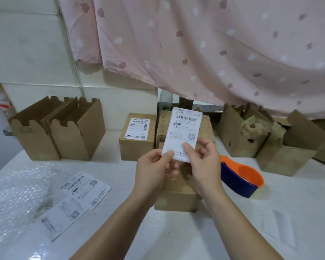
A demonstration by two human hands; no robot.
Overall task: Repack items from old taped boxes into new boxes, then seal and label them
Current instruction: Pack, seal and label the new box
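We pinched the shipping label [182, 132] upright by its bottom edge, left hand [154, 169] and right hand [204, 162], above a small closed box [176, 197].

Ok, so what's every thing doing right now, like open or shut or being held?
Label: held upright, pinched by left hand and right hand.
Box under the hands: closed, no label showing.
Box at the back: closed, label stuck on.
Boxes on the left: open, flaps up.
Boxes on the right: torn, open.
Tape dispenser: lying on the table, untouched.
Spare labels: lying flat on the table.
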